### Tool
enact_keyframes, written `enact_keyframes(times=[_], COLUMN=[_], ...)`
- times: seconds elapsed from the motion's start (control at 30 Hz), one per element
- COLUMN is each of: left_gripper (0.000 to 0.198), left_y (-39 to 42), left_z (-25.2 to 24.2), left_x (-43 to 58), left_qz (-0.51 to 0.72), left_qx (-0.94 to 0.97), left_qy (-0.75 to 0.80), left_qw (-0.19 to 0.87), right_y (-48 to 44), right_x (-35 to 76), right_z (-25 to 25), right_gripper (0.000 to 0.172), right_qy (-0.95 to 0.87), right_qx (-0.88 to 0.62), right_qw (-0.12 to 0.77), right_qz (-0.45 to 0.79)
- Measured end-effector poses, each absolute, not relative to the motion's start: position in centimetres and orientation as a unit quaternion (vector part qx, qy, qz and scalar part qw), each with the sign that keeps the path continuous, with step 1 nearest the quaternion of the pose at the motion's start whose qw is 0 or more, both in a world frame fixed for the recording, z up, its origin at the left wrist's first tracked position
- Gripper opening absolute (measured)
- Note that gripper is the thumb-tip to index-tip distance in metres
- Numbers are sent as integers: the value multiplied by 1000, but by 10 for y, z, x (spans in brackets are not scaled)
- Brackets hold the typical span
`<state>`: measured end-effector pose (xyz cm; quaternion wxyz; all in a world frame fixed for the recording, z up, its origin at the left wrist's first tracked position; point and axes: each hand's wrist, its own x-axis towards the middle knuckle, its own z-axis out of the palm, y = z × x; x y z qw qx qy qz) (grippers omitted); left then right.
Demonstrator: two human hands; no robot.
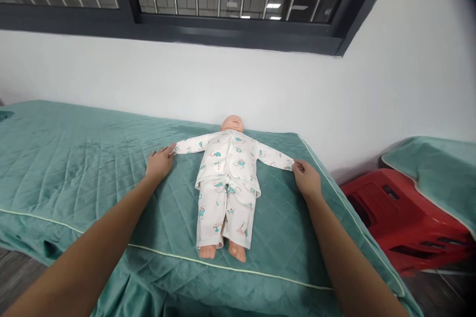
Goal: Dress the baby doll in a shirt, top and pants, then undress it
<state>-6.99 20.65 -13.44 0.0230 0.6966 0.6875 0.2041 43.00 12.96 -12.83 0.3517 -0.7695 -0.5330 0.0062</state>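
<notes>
A baby doll (227, 178) lies on its back on a green quilted bed (74, 168), head toward the wall, arms spread wide. It wears white printed pyjamas, and its bare feet point at me. My left hand (159, 162) rests at the cuff of the doll's left-side sleeve, fingers pinched on the cuff. My right hand (307, 178) is at the other sleeve's cuff, fingers closed on its end.
A white wall runs behind the bed, with a dark-framed window above. To the right stands a red plastic object (401, 218) on the floor beside a second green-covered bed (435, 163). The bed's front edge drops to a grey wooden floor.
</notes>
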Motion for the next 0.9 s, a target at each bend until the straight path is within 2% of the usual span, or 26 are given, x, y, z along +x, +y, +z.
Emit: enact_keyframes(times=[0.4,0.67,0.9], left_gripper=[49,51,47], left_y=[213,229,236], left_z=[-135,-136,-142], left_x=[-71,-76,-78], left_qz=[220,223,254], left_qx=[693,686,645], left_qy=[685,689,719], left_qw=[45,72,55], right_y=[135,153,154], right_x=[434,441,446], right_z=[-134,-142,-146], right_gripper=[52,54,59], right_qy=[-598,-589,-553], right_qx=[-701,-699,-684], right_qw=[380,392,461], right_qz=[90,102,118])
